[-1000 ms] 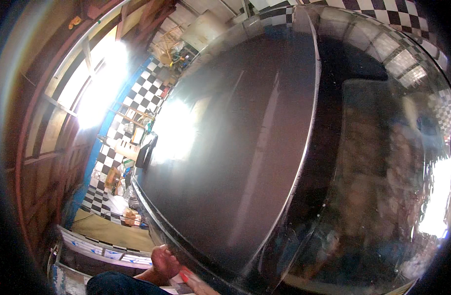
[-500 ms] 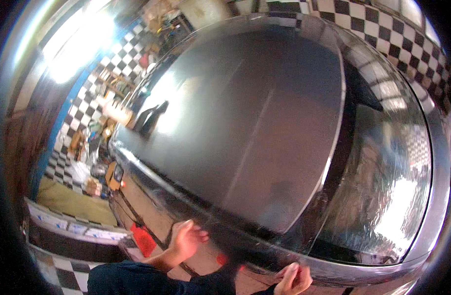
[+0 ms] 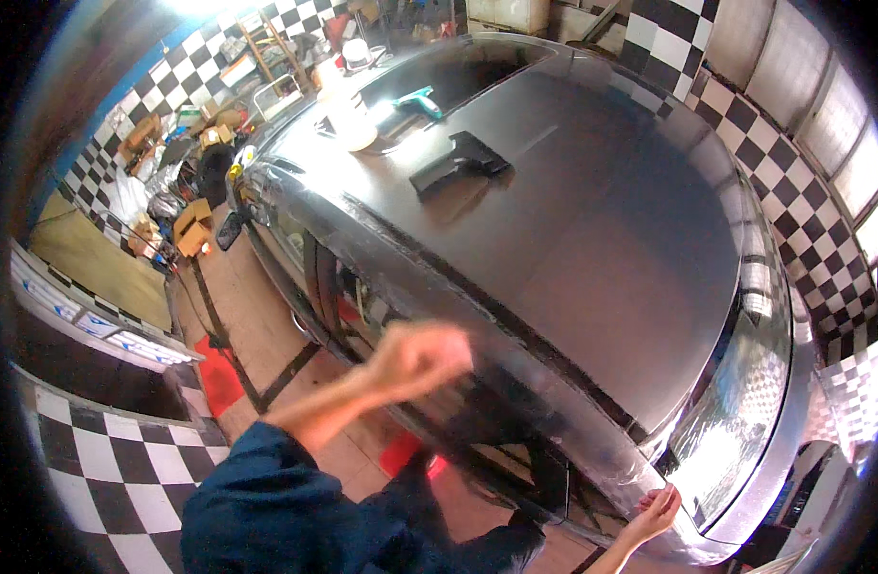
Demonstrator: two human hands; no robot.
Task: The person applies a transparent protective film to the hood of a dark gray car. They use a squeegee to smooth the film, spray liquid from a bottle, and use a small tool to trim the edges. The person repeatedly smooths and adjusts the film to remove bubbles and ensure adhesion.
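A dark grey car fills the view, its roof glossy. A strip of clear film runs along the roof's near edge. My left hand is blurred, curled like a fist, just beside that edge above the side window; I see nothing in it. At the lower right, my right hand has its fingertips pinched on the strip's end near the rear window. On the far part of the roof lie a black squeegee-like tool, a teal tool and a white container.
Checkered black-and-white tiles cover the walls and the low ledge at my left. The floor beside the car is tan with red patches. Boxes and clutter lie by the car's front, with shelves behind.
My view has swung so the front of the roof and the tools on it show. My left hand rose from the car's lower side to the roof edge; my right hand stays at the strip's end.
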